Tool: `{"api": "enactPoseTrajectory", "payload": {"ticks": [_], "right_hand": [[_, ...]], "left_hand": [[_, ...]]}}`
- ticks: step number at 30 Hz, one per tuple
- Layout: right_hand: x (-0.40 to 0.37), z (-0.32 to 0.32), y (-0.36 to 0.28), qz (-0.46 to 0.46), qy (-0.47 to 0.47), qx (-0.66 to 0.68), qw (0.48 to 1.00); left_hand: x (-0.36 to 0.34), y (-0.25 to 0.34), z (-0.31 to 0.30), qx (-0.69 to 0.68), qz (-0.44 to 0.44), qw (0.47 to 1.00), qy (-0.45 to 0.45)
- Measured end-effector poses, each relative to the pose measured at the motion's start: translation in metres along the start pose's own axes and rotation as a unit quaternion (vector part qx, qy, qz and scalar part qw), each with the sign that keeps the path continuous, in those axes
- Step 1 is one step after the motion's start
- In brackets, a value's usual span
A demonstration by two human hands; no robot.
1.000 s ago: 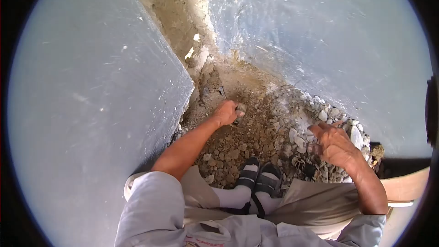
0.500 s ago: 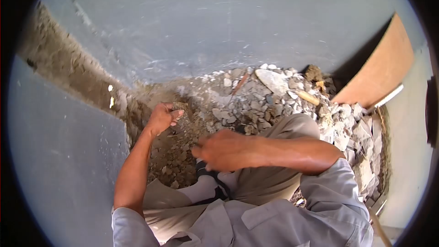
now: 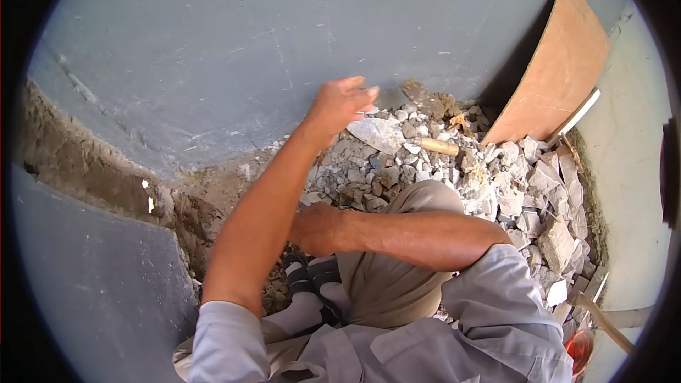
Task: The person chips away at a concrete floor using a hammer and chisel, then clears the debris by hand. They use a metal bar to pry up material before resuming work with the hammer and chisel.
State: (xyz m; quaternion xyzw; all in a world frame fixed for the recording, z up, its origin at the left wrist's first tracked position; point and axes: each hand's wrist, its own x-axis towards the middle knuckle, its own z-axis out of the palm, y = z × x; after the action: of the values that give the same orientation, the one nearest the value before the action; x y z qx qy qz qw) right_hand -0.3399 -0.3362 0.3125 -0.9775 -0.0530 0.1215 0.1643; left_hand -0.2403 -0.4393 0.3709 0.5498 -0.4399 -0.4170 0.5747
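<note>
My left hand [image 3: 342, 108] is stretched forward over the rubble by the wall, its fingers apart and nothing between them. Beyond its fingertips is a blurred grey-brown chunk [image 3: 420, 93], not touching the hand. A trowel [image 3: 438, 146] with a wooden handle and a whitish blade lies on the broken rubble [image 3: 386, 174], the blade just below my left fingers. My right hand [image 3: 316, 230] is low, near my feet and knee; its fingers are hidden behind my left forearm, so what it holds cannot be seen.
A brown board [image 3: 550, 71] leans against the grey-blue wall [image 3: 234, 50] at the right. Larger broken slabs [image 3: 557, 245] lie below it. A wooden handle [image 3: 606, 326] and a red object [image 3: 580, 351] are at the lower right. A dug channel [image 3: 92, 163] runs along the left.
My left hand has moved up and right from the dug soil, and its fingers have opened. The blurred chunk now shows beyond it. My right hand has shifted slightly, and the view has turned.
</note>
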Motion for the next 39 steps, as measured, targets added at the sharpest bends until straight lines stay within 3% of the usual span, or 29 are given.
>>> {"api": "enactPoseTrajectory", "payload": {"ticks": [3,7,8,11,12,15,16,19,22,25,29,33,39], "right_hand": [[-0.013,-0.025,-0.003,0.009,-0.042,0.017,0.999],[-0.021,-0.044,0.0,-0.026,-0.053,0.044,0.997],[-0.02,-0.049,-0.001,-0.009,-0.056,0.047,0.997],[-0.022,-0.071,-0.007,0.026,-0.049,0.064,0.996],[-0.023,-0.079,-0.009,0.039,-0.038,0.06,0.997],[-0.02,-0.093,-0.012,0.071,-0.012,0.059,0.996],[-0.018,-0.094,-0.01,0.083,-0.005,0.062,0.995],[-0.008,-0.09,-0.003,0.102,-0.013,0.073,0.992],[-0.003,-0.089,0.002,0.096,0.008,0.08,0.992],[0.003,-0.091,0.012,0.095,0.037,0.075,0.992],[0.009,-0.1,0.013,0.12,0.059,0.116,0.984],[0.013,-0.102,0.013,0.163,0.023,0.09,0.982],[0.013,-0.085,0.017,0.111,0.019,0.083,0.99]], "left_hand": [[-0.023,0.002,-0.041,0.085,0.014,0.996,0.024],[-0.094,0.006,-0.151,0.263,-0.007,0.962,0.076],[-0.119,0.017,-0.174,0.344,-0.053,0.933,0.09],[-0.2,0.017,-0.243,0.354,-0.152,0.911,0.148],[-0.226,0.022,-0.26,0.413,-0.21,0.876,0.13],[-0.3,-0.003,-0.316,0.627,-0.249,0.736,0.057],[-0.324,-0.014,-0.322,0.614,-0.173,0.765,0.092],[-0.364,-0.025,-0.333,0.388,-0.281,0.867,0.138],[-0.394,-0.051,-0.333,0.118,-0.263,0.918,0.274],[-0.407,-0.059,-0.334,0.246,-0.269,0.893,0.262],[-0.4,-0.045,-0.336,0.211,-0.247,0.9,0.29],[-0.406,-0.04,-0.339,0.223,-0.255,0.895,0.289],[-0.406,-0.036,-0.334,0.236,-0.279,0.888,0.279]]}}
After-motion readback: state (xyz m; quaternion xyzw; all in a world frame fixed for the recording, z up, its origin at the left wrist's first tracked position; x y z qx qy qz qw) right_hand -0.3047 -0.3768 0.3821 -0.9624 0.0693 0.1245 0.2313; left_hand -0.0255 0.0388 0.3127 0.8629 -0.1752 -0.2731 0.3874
